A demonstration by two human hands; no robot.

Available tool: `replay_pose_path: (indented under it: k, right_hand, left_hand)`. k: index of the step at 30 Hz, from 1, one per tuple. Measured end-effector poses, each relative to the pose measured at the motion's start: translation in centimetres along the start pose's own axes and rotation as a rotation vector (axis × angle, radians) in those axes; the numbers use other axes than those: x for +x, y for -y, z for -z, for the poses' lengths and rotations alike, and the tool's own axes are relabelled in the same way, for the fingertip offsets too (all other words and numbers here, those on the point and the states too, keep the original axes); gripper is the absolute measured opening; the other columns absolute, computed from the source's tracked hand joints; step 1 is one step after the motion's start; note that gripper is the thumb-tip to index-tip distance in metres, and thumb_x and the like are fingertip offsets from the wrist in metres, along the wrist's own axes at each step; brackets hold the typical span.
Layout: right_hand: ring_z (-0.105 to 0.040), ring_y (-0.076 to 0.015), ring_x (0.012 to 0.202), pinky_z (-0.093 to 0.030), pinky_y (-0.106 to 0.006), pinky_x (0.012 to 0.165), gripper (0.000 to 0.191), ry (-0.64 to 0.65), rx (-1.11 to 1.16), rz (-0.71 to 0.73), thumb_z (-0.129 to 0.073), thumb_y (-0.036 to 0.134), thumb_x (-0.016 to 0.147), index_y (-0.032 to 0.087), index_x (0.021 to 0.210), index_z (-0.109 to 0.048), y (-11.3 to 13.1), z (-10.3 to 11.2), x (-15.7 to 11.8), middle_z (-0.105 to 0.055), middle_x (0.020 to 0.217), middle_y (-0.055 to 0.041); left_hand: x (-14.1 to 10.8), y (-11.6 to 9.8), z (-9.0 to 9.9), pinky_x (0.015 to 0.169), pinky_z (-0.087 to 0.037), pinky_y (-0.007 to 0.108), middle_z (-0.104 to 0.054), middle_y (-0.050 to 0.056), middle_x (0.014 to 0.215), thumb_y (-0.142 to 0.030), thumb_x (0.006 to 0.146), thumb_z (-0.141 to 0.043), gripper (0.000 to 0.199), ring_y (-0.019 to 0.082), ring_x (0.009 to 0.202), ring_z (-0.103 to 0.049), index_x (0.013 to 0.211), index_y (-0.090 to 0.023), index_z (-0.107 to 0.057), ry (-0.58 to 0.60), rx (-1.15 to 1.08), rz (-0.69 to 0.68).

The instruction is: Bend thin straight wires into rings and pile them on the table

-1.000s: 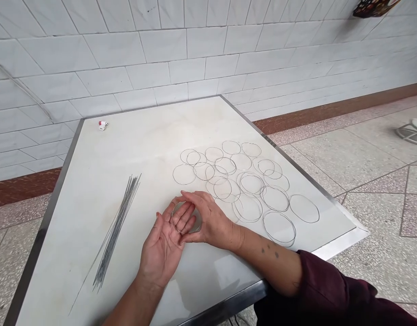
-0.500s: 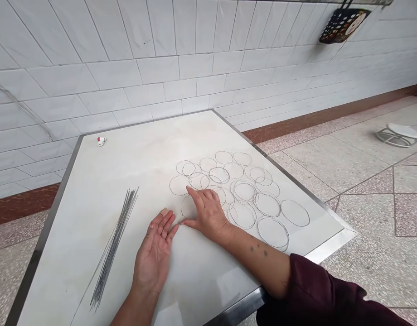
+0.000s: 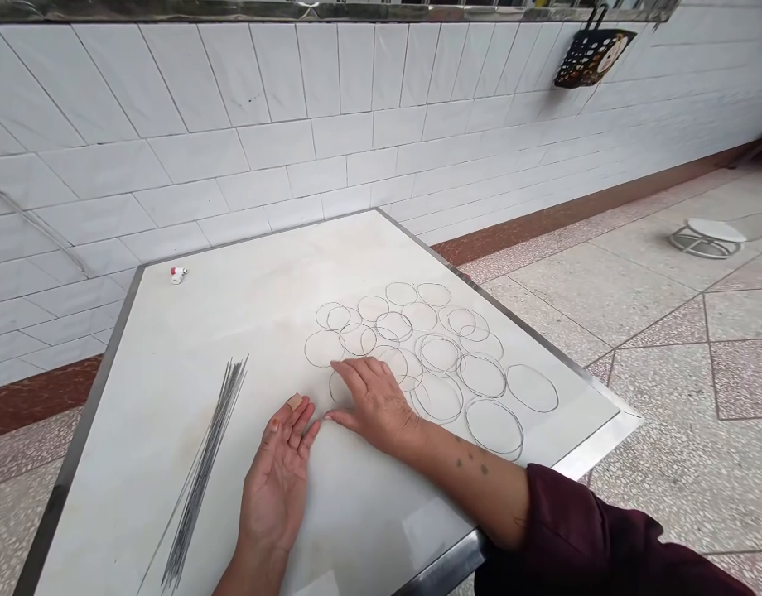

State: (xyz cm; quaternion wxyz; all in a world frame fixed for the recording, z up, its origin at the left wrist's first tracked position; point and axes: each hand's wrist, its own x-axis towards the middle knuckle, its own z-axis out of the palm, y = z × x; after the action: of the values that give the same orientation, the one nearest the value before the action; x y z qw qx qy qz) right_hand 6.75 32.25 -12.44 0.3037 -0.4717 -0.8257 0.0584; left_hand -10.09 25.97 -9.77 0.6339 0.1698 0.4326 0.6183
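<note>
On the white table (image 3: 232,306) my left hand (image 3: 277,488) rests palm up, its fingers stretched out and nothing in it. A small tan patch, like a bandage, wraps one of its fingertips. My right hand (image 3: 376,406) is palm down with thumb and fingers spread; its thumb comes close to the left fingertips. Beneath and beyond the right hand lie several thin wire rings (image 3: 480,376), many overlapping. One ring is partly hidden under that hand. Left of my left hand lies a bundle of straight thin wires (image 3: 200,488), with one wire a little apart.
A small red and white object (image 3: 178,275) sits at the table's far left corner. White wall tiles (image 3: 262,157) rise behind the table. A dark patterned basket (image 3: 595,58) hangs on the wall, and a round white stool (image 3: 707,237) stands on the floor at right.
The camera view has tilted up slightly, so more of the wall shows. Both hands keep nearly the same pose, and the rings and wires lie as before.
</note>
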Motion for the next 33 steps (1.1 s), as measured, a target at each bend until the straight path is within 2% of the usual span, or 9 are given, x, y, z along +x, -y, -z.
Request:
replay_pose_path:
  k: [2, 4, 7, 11, 15, 18, 26, 31, 33]
  right_hand:
    - [-0.058, -0.0264, 0.094, -0.049, -0.042, 0.083, 0.043, 0.032, 0.047, 0.136, -0.065, 0.045, 0.092, 0.015, 0.122, -0.058, 0.8, 0.1, -0.8, -0.068, 0.103, -0.0121]
    - [-0.057, -0.0208, 0.083, -0.049, -0.034, 0.073, 0.026, 0.111, 0.103, 0.349, -0.053, 0.038, 0.099, 0.016, 0.109, -0.063, 1.8, 0.0, -1.7, -0.067, 0.091, -0.0069]
    - [-0.054, -0.0181, 0.079, -0.048, -0.031, 0.078, 0.022, 0.231, 0.100, 0.538, -0.051, 0.034, 0.100, 0.016, 0.095, -0.064, 3.2, -0.4, -2.9, -0.065, 0.087, -0.0033]
    - [-0.053, -0.0208, 0.089, -0.046, -0.034, 0.080, 0.020, 0.271, 0.036, 0.455, -0.059, 0.036, 0.096, 0.017, 0.101, -0.063, 3.6, -0.9, -3.4, -0.065, 0.098, -0.0041]
    - [-0.052, -0.0244, 0.094, -0.046, -0.038, 0.081, 0.035, 0.240, -0.064, 0.262, -0.064, 0.046, 0.092, 0.015, 0.108, -0.062, 3.0, -0.9, -2.9, -0.064, 0.105, -0.0078]
    - [-0.052, -0.0260, 0.096, -0.046, -0.040, 0.083, 0.042, 0.240, -0.100, 0.212, -0.065, 0.051, 0.090, 0.015, 0.112, -0.062, 2.8, -0.7, -2.5, -0.064, 0.108, -0.0091]
    - [-0.051, -0.0256, 0.096, -0.045, -0.043, 0.087, 0.042, 0.238, -0.051, 0.228, -0.064, 0.051, 0.091, 0.016, 0.114, -0.063, 2.0, -1.1, -1.7, -0.064, 0.107, -0.0102]
    - [-0.054, -0.0210, 0.099, -0.048, -0.037, 0.090, 0.026, 0.231, 0.041, 0.355, -0.059, 0.034, 0.098, 0.017, 0.117, -0.063, 1.9, -1.7, -2.4, -0.065, 0.108, -0.0093]
    - [-0.055, -0.0204, 0.104, -0.049, -0.036, 0.094, 0.024, 0.217, 0.039, 0.361, -0.059, 0.027, 0.097, 0.016, 0.118, -0.062, 2.3, -1.9, -3.4, -0.064, 0.115, -0.0102]
  left_hand:
    - [0.1, -0.1, 0.1, 0.116, -0.037, 0.047, -0.065, 0.013, 0.132, -0.043, 0.089, -0.062, 0.036, 0.029, 0.132, -0.052, 0.112, -0.019, -0.074, -0.052, -0.002, -0.035]
    - [0.2, -0.2, 0.2, 0.115, -0.037, 0.046, -0.067, 0.011, 0.127, -0.041, 0.087, -0.064, 0.030, 0.028, 0.130, -0.053, 0.106, -0.019, -0.075, -0.116, -0.003, -0.094]
    - [0.3, -0.3, 0.2, 0.114, -0.037, 0.046, -0.068, 0.007, 0.124, -0.039, 0.087, -0.065, 0.023, 0.027, 0.130, -0.053, 0.100, -0.022, -0.075, -0.162, 0.019, -0.175]
    - [0.3, -0.5, 0.3, 0.111, -0.038, 0.044, -0.067, 0.005, 0.123, -0.042, 0.087, -0.065, 0.023, 0.026, 0.129, -0.051, 0.099, -0.024, -0.074, -0.154, 0.091, -0.188]
    - [0.5, -0.7, 0.5, 0.101, -0.042, 0.039, -0.068, 0.004, 0.119, -0.042, 0.087, -0.066, 0.022, 0.024, 0.124, -0.053, 0.096, -0.024, -0.074, -0.139, 0.116, -0.231]
    - [0.7, -0.9, 0.7, 0.094, -0.045, 0.036, -0.068, 0.003, 0.116, -0.042, 0.086, -0.067, 0.021, 0.023, 0.120, -0.055, 0.093, -0.024, -0.073, -0.125, 0.131, -0.264]
    - [0.9, -1.0, 0.6, 0.092, -0.047, 0.038, -0.069, 0.005, 0.115, -0.043, 0.084, -0.067, 0.021, 0.025, 0.116, -0.058, 0.092, -0.024, -0.071, -0.134, 0.206, -0.310]
    - [0.9, -1.4, 1.3, 0.089, -0.050, 0.040, -0.067, 0.007, 0.124, -0.043, 0.087, -0.061, 0.026, 0.025, 0.111, -0.062, 0.104, -0.025, -0.069, -0.195, 0.575, -0.540]
    - [0.2, -1.9, 1.8, 0.090, -0.048, 0.039, -0.069, 0.006, 0.117, -0.040, 0.085, -0.062, 0.026, 0.025, 0.106, -0.063, 0.104, -0.025, -0.070, -0.215, 0.692, -0.590]
